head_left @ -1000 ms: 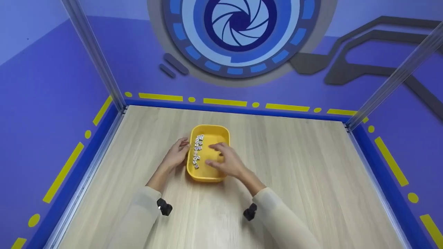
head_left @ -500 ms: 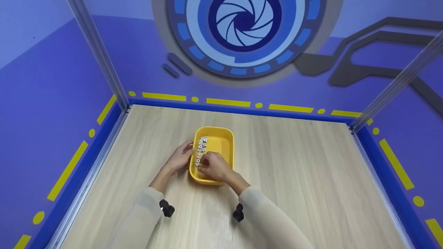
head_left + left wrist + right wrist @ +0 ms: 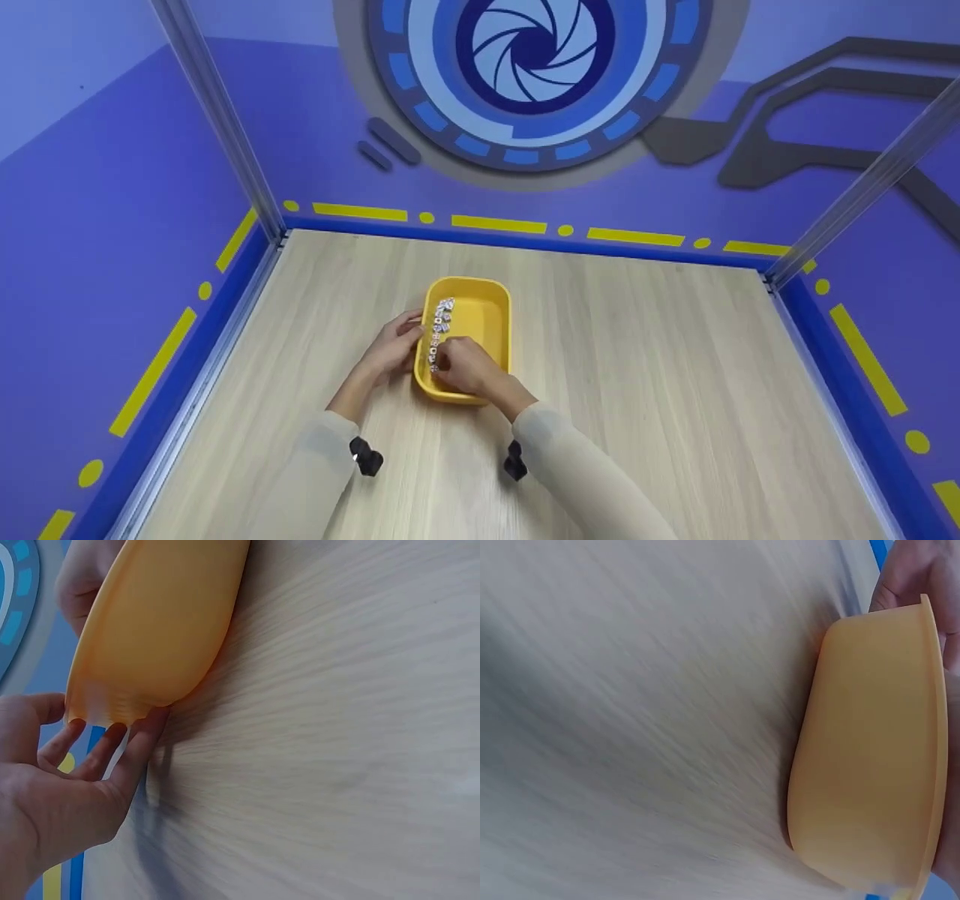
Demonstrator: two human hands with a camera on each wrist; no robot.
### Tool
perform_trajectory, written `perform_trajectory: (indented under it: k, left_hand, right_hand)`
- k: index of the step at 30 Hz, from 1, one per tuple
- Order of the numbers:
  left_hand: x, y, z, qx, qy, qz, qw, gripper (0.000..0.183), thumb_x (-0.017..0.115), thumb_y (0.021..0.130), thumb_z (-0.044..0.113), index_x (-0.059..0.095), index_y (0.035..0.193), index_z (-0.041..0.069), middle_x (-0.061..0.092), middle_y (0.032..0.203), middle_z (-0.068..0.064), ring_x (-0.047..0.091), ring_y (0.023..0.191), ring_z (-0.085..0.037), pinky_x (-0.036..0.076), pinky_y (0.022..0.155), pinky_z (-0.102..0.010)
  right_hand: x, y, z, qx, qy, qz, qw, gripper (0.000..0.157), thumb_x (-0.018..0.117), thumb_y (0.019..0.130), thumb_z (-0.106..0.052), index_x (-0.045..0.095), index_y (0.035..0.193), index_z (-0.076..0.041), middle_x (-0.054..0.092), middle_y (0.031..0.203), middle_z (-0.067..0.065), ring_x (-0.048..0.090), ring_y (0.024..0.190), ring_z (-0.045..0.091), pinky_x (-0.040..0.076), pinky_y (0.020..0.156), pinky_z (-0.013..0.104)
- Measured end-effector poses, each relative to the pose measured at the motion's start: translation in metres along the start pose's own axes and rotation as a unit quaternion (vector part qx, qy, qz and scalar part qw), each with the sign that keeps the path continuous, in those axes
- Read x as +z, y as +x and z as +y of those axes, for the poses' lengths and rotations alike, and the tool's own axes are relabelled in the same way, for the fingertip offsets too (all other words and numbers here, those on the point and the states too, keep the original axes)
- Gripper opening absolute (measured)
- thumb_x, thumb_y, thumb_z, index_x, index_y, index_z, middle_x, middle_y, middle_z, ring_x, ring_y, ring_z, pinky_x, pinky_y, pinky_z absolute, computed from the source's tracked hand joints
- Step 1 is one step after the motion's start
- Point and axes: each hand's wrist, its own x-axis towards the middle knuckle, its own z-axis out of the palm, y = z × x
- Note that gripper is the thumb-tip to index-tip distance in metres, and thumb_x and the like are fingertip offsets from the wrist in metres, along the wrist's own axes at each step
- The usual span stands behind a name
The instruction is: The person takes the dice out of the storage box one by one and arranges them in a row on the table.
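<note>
A yellow rectangular tray (image 3: 495,292) stands on the wooden table. Inside, along its left wall, runs a line of several small white dice (image 3: 439,328) with dark and coloured marks. My left hand (image 3: 391,346) is at the tray's left outer side; in the left wrist view its fingertips touch the wall, and the thumb tip (image 3: 52,708) is at the rim. My right hand (image 3: 469,364) reaches over the near right rim into the tray. With curled fingers it pinches a die at the near end of the line; its grip is partly hidden.
Table surface (image 3: 637,375) surrounds the tray. Blue panels (image 3: 112,247) with yellow dashes enclose the table at the left, back and right. Metal posts (image 3: 225,112) rise at the back corners. Black wrist devices (image 3: 366,456) sit by both sleeves.
My right hand has gone from spread over the tray's right half to curled at the near dice on the left. My left hand has stayed at the wall. The head view has shifted slightly.
</note>
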Motion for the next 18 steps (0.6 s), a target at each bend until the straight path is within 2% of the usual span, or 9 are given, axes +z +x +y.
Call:
perform_trajectory:
  k: [6,11,15,18]
  left_hand:
    - [0.000,0.002,0.002,-0.008,-0.020,-0.014,0.9997,0.048,0.050,0.104,0.018,0.040,0.151,0.017,0.051,0.144,-0.016,0.058,0.121,-0.035,0.059,0.082,-0.040]
    - [0.003,0.001,0.006,-0.033,-0.015,-0.006,0.9993,0.050,0.049,0.103,0.019,0.040,0.152,0.022,0.051,0.145,-0.012,0.059,0.122,-0.032,0.058,0.082,-0.039]
    - [0.002,0.001,0.005,-0.042,-0.035,-0.001,0.9985,0.050,0.048,0.104,0.018,0.040,0.153,0.021,0.050,0.146,-0.011,0.058,0.123,-0.031,0.057,0.086,-0.039]
    - [-0.002,0.000,0.002,-0.040,-0.055,0.007,0.9977,0.049,0.049,0.104,0.017,0.041,0.152,0.020,0.052,0.145,-0.010,0.059,0.122,-0.030,0.057,0.086,-0.039]
  right_hand:
    - [0.002,0.001,0.001,-0.002,0.003,0.002,1.000,0.011,0.075,0.088,-0.022,0.071,0.093,-0.012,0.065,0.082,-0.004,0.056,0.072,0.010,0.048,0.065,0.025]
    - [-0.003,-0.003,0.001,-0.008,0.013,-0.010,1.000,0.010,0.073,0.088,-0.017,0.068,0.097,-0.013,0.062,0.085,-0.005,0.056,0.075,0.011,0.048,0.067,0.025]
    - [-0.016,-0.010,-0.002,-0.031,0.013,-0.016,0.999,0.013,0.073,0.085,-0.014,0.067,0.096,-0.013,0.059,0.084,-0.006,0.054,0.075,0.010,0.046,0.066,0.024]
    - [-0.035,-0.015,-0.003,-0.042,0.022,-0.010,0.999,0.013,0.073,0.083,-0.011,0.065,0.094,-0.013,0.058,0.085,-0.005,0.054,0.076,0.011,0.048,0.067,0.025]
